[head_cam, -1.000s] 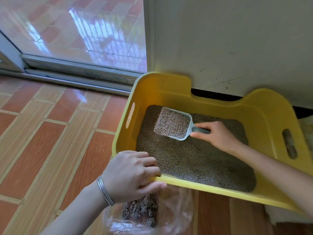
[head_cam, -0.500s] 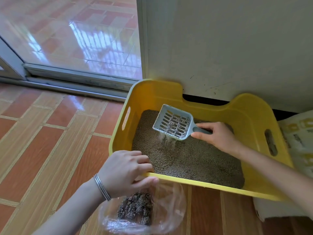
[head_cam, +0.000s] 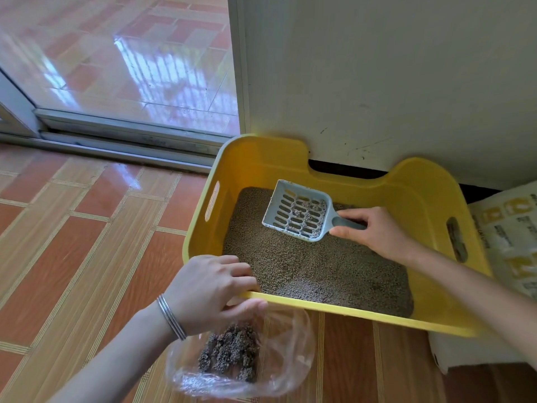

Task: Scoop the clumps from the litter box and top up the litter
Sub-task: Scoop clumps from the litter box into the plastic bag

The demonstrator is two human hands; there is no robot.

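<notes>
Yellow litter box [head_cam: 348, 311]: on floor [head_cam: 87, 257], against far wall [head_cam: 377, 82]. Hands: right hand [head_cam: 380, 231] grips handle of slotted scoop [head_cam: 299, 213], held over litter [head_cam: 319, 271] at far left, few small bits inside; left hand [head_cam: 209, 289] curls over near-left rim. Just near it, clear bag [head_cam: 290, 353] of clumps [head_cam: 229, 353]. Risk: slack bag mouth; tilted scoop may shed bits onto floor.

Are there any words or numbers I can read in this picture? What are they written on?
White bag to the right of the box: dark lines of print beside yellow pictures, all too blurred to read.
Yellow litter box, scoop and clear plastic bag: no words or numbers show on them.
So nothing here can be read.
</notes>
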